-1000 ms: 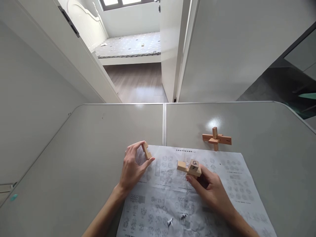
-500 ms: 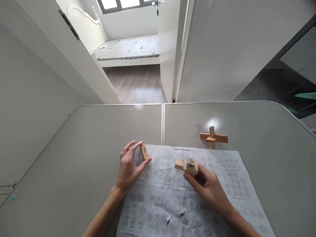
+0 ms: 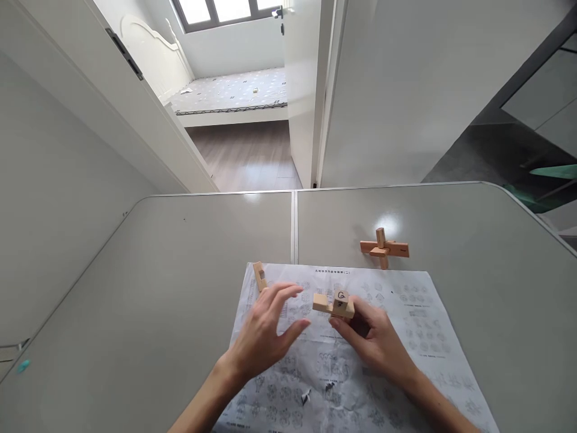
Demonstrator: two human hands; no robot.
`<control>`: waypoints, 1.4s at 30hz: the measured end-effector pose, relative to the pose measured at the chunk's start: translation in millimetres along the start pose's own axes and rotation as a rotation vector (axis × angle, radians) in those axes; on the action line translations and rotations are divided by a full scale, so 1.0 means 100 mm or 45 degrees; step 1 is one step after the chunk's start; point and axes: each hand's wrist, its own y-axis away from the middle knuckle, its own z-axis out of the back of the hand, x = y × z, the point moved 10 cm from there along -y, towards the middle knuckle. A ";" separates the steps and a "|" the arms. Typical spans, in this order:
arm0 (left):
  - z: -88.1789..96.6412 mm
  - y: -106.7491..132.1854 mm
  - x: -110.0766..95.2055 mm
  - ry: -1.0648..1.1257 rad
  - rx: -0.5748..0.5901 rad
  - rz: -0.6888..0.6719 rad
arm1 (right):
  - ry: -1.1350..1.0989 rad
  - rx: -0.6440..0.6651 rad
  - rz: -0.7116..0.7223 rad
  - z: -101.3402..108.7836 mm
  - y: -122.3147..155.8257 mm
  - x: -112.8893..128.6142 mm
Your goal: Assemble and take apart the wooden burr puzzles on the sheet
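My right hand [image 3: 376, 340] grips joined wooden puzzle pieces [image 3: 321, 302], pale and notched, one end marked with a "G" and a second character below it. My left hand [image 3: 273, 328] is open over the paper, fingers and thumb apart, just left of those pieces and not touching them. Behind its fingers a single notched wooden puzzle piece [image 3: 259, 276] lies at the paper's top left corner, its near end partly hidden by the hand. The printed instruction sheet [image 3: 401, 337] lies under both hands, creased, with rows of small diagrams.
A reddish assembled wooden cross [image 3: 396, 249] stands on the grey table [image 3: 157, 313] beyond the sheet's top edge. A metal seam [image 3: 295, 228] runs across the tabletop. Past the table are an open door [image 3: 304, 90] and a bed [image 3: 225, 90].
My left hand has let go of the single notched piece, left at the sheet's corner, and moved right toward the held pieces. My right hand keeps its hold.
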 end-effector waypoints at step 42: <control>-0.04 -0.17 -0.49 -0.083 -0.091 -0.203 | 0.093 0.028 -0.095 -0.07 -0.12 0.25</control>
